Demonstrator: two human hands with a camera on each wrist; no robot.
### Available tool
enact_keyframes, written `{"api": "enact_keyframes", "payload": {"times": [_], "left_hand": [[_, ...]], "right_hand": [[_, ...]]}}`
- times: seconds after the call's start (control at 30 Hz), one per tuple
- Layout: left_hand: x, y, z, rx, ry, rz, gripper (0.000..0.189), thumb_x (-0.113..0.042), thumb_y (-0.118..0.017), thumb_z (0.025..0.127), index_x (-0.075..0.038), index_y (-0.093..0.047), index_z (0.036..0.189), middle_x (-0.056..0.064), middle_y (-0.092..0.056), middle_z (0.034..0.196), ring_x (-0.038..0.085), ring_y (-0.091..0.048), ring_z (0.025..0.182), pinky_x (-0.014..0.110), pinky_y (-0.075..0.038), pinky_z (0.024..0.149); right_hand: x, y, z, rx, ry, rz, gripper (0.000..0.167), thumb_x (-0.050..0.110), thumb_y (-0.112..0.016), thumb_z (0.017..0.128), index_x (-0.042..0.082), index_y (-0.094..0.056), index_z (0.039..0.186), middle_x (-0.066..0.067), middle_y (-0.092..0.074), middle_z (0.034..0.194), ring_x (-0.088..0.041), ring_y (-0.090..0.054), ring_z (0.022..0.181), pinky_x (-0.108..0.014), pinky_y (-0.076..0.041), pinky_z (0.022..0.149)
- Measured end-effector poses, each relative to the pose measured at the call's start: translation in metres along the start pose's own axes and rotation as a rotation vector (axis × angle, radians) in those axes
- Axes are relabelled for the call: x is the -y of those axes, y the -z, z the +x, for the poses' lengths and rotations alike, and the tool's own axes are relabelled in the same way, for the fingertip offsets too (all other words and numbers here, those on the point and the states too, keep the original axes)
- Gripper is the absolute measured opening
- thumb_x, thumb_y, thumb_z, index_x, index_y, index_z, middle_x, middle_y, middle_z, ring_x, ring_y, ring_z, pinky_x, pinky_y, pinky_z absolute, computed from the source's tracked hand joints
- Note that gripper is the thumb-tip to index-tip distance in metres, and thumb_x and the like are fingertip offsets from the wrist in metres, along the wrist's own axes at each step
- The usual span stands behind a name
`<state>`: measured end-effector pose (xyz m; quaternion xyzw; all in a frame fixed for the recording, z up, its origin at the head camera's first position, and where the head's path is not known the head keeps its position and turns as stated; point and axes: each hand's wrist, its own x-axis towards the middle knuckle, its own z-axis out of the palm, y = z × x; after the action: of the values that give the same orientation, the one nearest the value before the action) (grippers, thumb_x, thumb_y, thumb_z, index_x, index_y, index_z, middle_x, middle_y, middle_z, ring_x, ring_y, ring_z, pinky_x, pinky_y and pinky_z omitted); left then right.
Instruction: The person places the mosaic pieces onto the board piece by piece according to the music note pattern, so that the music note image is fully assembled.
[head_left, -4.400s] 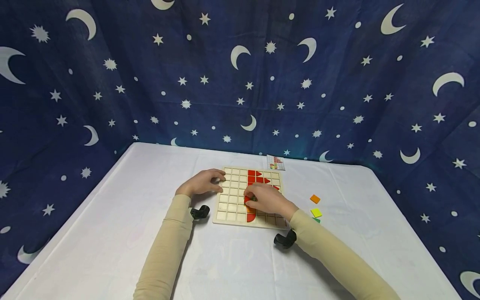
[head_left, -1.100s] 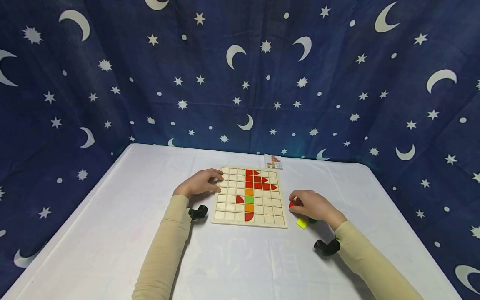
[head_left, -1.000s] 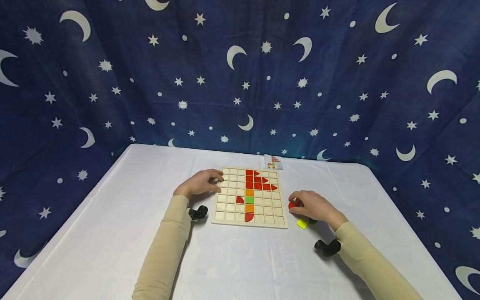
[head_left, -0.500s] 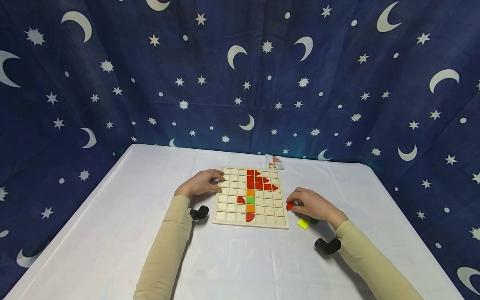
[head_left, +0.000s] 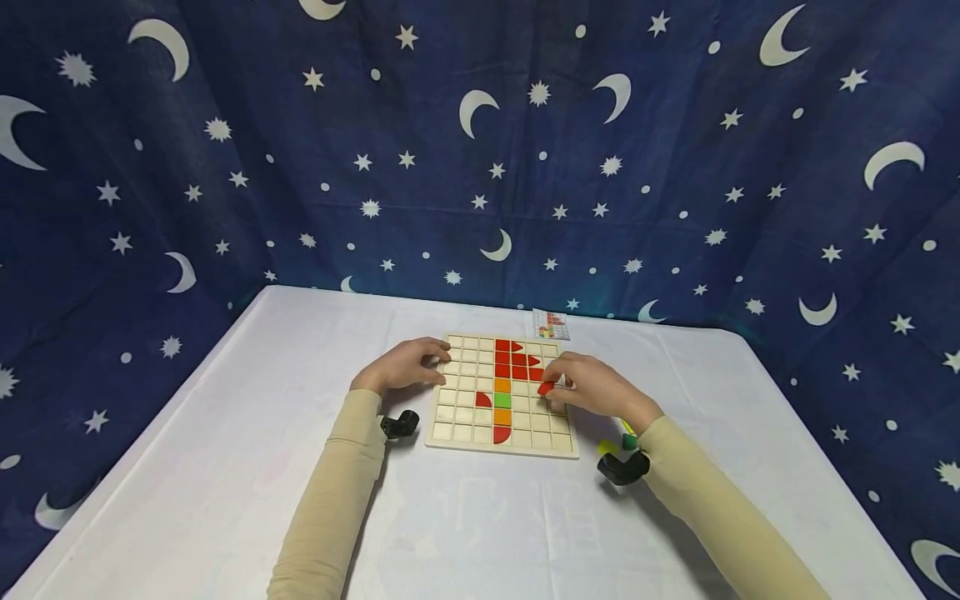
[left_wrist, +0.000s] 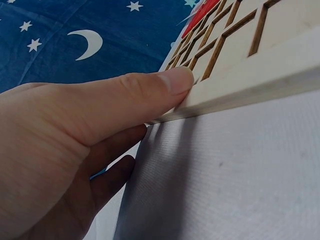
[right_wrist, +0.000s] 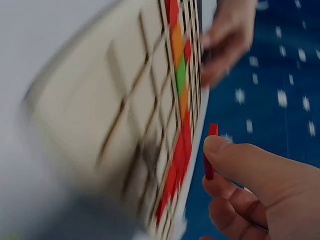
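My left hand (head_left: 397,367) rests at the left edge of a wooden grid board (head_left: 453,417); in the left wrist view its thumb (left_wrist: 170,82) lies on the rim. Over the board's right part, my right hand (head_left: 596,385) pinches a small red tile (head_left: 546,387) between thumb and fingers. The right wrist view has that tile (right_wrist: 211,150) edge-on, raised off the board. Set in the grid are red squares and pointed red tiles, a column with orange tiles and a green tile (head_left: 502,401), and two rounded red tiles, one (head_left: 483,400) left of the green.
A printed pattern card (head_left: 551,324) lies behind the board. Right of it, partly covered by the right wrist and its black camera mount (head_left: 624,468), are yellow tiles (head_left: 608,447) and a green piece (head_left: 630,441). A starry blue curtain surrounds the white-covered table.
My right hand, over the board at first, was later among the loose pieces on the right. It has now come back left over the board with the red tile. The left hand has stayed put.
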<state>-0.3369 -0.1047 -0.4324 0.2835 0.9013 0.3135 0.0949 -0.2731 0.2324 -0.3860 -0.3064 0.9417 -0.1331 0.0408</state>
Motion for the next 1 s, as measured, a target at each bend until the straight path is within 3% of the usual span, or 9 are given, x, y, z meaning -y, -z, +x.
{"api": "enact_keyframes", "payload": {"times": [0.2,0.4,0.67,1.0], "left_hand": [[0.001,0.000,0.002,0.001,0.007,-0.011,0.041,-0.021,-0.077,0.084,-0.006,-0.067,0.122,0.011,-0.049,0.146,0.030,-0.036,0.140,0.043,-0.028,0.117],[0.004,0.000,0.003,0.001,-0.009,0.007,0.041,-0.021,-0.076,0.085,-0.006,-0.067,0.122,0.010,-0.049,0.145,0.029,-0.037,0.140,0.043,-0.029,0.116],[0.004,0.000,0.002,0.010,-0.008,0.014,0.041,-0.021,-0.076,0.086,-0.006,-0.066,0.123,0.010,-0.049,0.145,0.029,-0.037,0.140,0.044,-0.030,0.116],[0.004,0.000,0.002,0.008,-0.014,0.014,0.041,-0.021,-0.076,0.086,-0.005,-0.067,0.122,0.011,-0.049,0.145,0.030,-0.038,0.139,0.044,-0.030,0.115]], "right_hand": [[0.041,-0.024,0.044,0.056,0.139,-0.045,0.020,0.026,-0.072,0.089,0.015,-0.070,0.105,0.006,-0.061,0.095,-0.011,-0.053,0.080,-0.027,-0.051,0.075],[0.066,-0.039,0.074,0.080,0.152,-0.055,0.023,0.029,-0.072,0.090,0.016,-0.070,0.109,0.006,-0.059,0.096,-0.008,-0.054,0.082,-0.024,-0.050,0.075],[0.072,-0.041,0.083,0.078,0.164,-0.060,0.021,0.024,-0.073,0.090,0.015,-0.072,0.109,0.004,-0.063,0.099,-0.010,-0.059,0.085,-0.024,-0.052,0.077],[0.071,-0.043,0.082,0.086,0.117,-0.027,0.018,0.025,-0.072,0.090,0.015,-0.071,0.105,0.006,-0.060,0.095,-0.008,-0.057,0.083,-0.023,-0.051,0.074]]}}
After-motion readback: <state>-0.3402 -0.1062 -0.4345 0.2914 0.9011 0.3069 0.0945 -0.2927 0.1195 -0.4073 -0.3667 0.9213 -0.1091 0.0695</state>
